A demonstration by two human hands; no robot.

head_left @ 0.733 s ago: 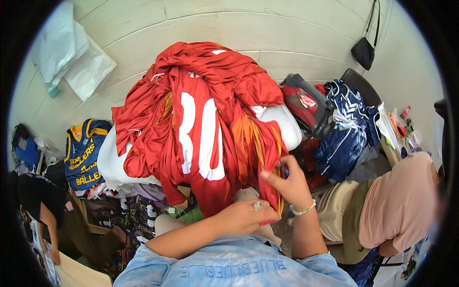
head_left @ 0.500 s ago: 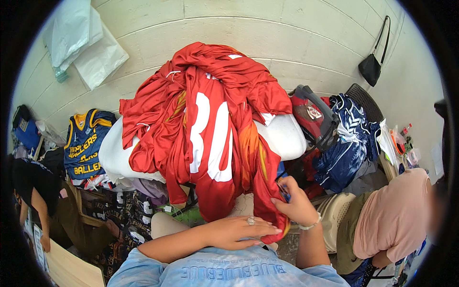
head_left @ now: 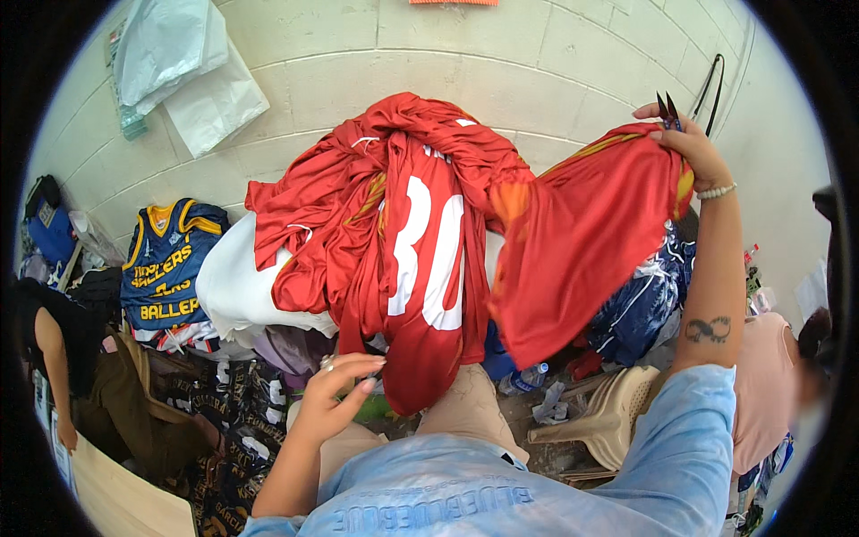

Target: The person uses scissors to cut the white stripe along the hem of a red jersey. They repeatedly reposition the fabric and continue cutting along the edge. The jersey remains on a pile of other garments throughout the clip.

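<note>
- Red garment [head_left: 591, 242] fills the right of centre in the frame, held up off the white counter [head_left: 237, 286] by one end; its other end meets the red pile [head_left: 313, 210] at the middle of the frame, and whether it is separate from that pile cannot be told;
- right hand [head_left: 684, 148], upper right of the frame, is the nearer one; its grip is pinching the garment's top end, with dark snips [head_left: 667, 115] standing points-up at the same fingers;
- from that grip the cloth lies downward and to the left, its long axis slanting toward the frame's centre; a loose lower corner hangs right of centre;
- left hand [head_left: 333, 394], lower left of centre, has its grip spread, with nothing visible between thumb and fingers; it is well apart from the raised cloth, just beside a hanging red piece with white figures [head_left: 420, 353]; touching or not, I cannot tell.
</note>
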